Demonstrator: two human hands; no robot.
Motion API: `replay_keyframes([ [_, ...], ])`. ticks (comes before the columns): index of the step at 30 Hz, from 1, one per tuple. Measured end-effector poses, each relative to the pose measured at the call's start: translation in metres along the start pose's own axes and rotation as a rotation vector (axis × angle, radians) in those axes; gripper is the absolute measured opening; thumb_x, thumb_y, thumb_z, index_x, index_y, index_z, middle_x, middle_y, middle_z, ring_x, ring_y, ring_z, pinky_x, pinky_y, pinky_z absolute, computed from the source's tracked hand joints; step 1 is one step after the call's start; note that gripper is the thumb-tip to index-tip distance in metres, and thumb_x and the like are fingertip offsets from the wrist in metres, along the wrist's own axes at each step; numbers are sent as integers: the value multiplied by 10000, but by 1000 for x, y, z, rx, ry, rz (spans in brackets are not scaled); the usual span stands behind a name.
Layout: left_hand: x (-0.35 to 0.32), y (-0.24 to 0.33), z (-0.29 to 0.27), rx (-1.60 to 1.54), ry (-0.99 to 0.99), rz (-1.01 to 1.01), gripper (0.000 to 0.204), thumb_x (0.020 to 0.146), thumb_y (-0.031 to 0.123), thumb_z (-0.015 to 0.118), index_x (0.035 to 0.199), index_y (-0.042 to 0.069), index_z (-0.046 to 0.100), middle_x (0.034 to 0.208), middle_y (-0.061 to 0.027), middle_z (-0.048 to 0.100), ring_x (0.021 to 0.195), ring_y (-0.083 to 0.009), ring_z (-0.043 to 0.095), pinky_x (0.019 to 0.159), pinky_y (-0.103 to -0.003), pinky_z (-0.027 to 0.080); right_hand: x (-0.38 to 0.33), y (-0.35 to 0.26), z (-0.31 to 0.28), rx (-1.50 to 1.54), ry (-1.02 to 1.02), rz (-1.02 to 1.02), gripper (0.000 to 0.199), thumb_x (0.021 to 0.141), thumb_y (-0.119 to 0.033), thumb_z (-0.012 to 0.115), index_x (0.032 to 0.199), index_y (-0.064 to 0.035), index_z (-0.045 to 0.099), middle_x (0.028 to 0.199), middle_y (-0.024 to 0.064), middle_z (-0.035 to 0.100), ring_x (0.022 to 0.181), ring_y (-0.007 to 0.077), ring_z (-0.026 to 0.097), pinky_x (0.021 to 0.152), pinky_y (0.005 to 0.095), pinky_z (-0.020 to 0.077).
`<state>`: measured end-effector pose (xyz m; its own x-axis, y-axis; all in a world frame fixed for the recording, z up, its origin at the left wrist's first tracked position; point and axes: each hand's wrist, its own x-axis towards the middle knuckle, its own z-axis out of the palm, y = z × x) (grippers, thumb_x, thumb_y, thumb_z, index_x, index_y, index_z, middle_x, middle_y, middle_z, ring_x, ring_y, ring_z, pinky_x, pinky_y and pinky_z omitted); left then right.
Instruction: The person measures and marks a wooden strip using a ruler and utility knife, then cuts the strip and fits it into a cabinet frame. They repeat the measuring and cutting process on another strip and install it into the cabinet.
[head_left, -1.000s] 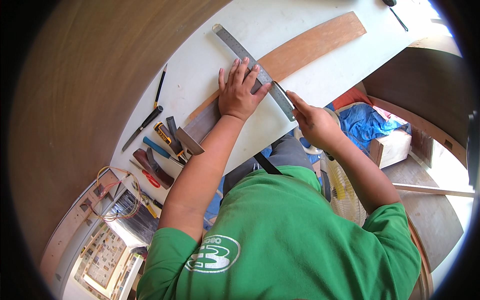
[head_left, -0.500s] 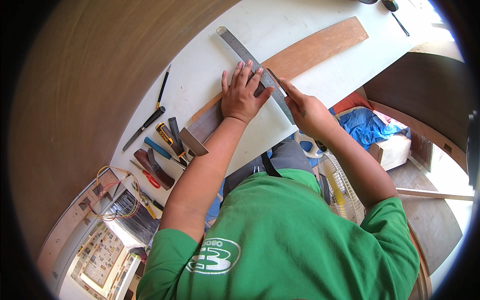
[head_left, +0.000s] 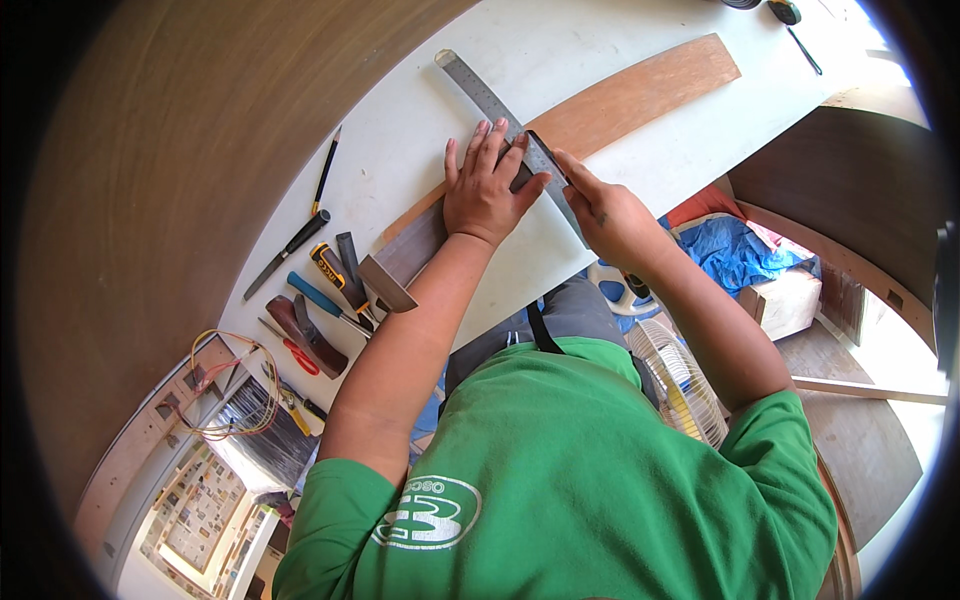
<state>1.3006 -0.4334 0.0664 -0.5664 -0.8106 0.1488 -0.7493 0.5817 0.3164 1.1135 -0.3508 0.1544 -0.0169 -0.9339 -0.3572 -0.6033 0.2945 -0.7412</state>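
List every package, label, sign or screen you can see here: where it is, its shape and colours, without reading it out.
Shirt emblem: lower centre on the green shirt's shoulder, an oval white outline with white lettering.
Tool label: left of the left hand, a small orange and black patch on a handle.
No packages, signs or screens visible.

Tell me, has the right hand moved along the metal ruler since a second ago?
Yes. The right hand has slid up along the metal ruler, toward the left hand pressing it on the wooden strip.
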Motion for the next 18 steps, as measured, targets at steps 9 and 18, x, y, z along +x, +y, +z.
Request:
replay_keyframes([
  [9, 0, 0, 1, -1, 15, 0, 613, 954, 688, 574, 1331, 223, 711, 1540, -58, 535, 1470, -271, 458, 1238, -613, 217, 4, -3, -1, 26, -16, 32, 482, 1084, -244, 502, 1549, -127, 464, 928, 288, 720, 872, 462, 712, 800, 510, 558],
  [18, -1, 0, 0, -4, 40, 10, 607, 927, 674, 633, 1302, 203, 717, 1562, -58, 511, 1471, -276, 454, 1229, -613, 241, 7, -11, -7, -8, -46, 44, 477, 1070, -205, 500, 1538, -120, 469, 903, 288, 714, 847, 466, 705, 782, 517, 548],
])
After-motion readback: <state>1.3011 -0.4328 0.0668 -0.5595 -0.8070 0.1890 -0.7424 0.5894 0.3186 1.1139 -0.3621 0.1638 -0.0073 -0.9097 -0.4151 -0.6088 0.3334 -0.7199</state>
